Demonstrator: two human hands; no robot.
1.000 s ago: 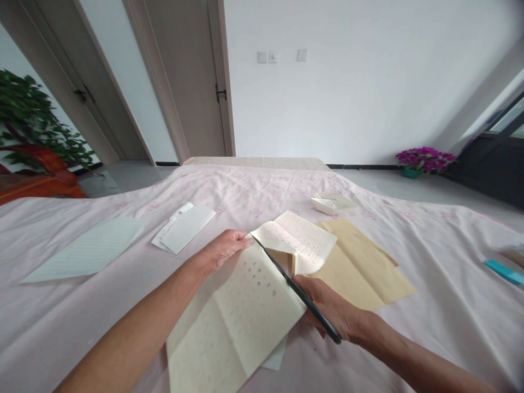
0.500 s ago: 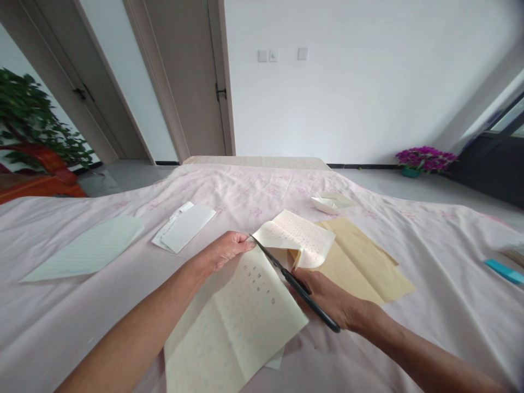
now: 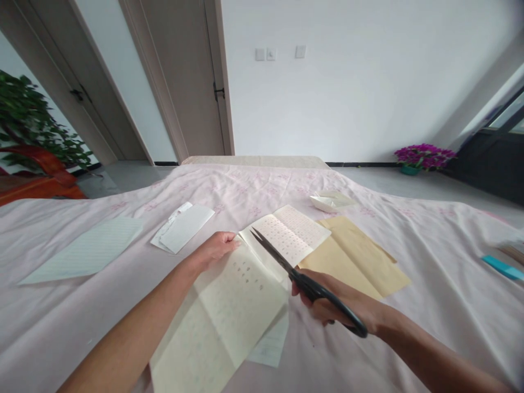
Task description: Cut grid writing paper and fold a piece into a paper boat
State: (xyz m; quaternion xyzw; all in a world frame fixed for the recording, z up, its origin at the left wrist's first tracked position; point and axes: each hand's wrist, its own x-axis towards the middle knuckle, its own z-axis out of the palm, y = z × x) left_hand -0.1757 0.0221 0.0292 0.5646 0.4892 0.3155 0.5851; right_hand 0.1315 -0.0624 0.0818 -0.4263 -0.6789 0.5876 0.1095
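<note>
Between thumb and fingers, my left hand (image 3: pixel 216 249) pinches the top corner of a cream paper sheet (image 3: pixel 221 322) with a few handwritten characters. That sheet slants down toward me, and a pale lined sheet (image 3: pixel 270 344) shows partly beneath it. Black-handled scissors (image 3: pixel 301 278) are gripped in my right hand (image 3: pixel 335 300), blades slightly apart and pointing up and left. Under the blades lies a cream sheet with a printed grid (image 3: pixel 301 229), creased across its middle. Whether the two cream sheets are still joined near my left fingertips I cannot tell.
A brown paper piece (image 3: pixel 360 256) lies to the right, with a folded paper boat (image 3: pixel 329 202) behind it. To the left are folded white papers (image 3: pixel 184 224) and a pale green lined sheet (image 3: pixel 85 245). A blue object (image 3: pixel 503 267) sits far right on the pink patterned cloth (image 3: pixel 262 183).
The scissors have drawn back right and their blades have parted, off the paper's edge. The gridded sheet now lies flatter. My left hand has shifted slightly left and down with the handwritten sheet.
</note>
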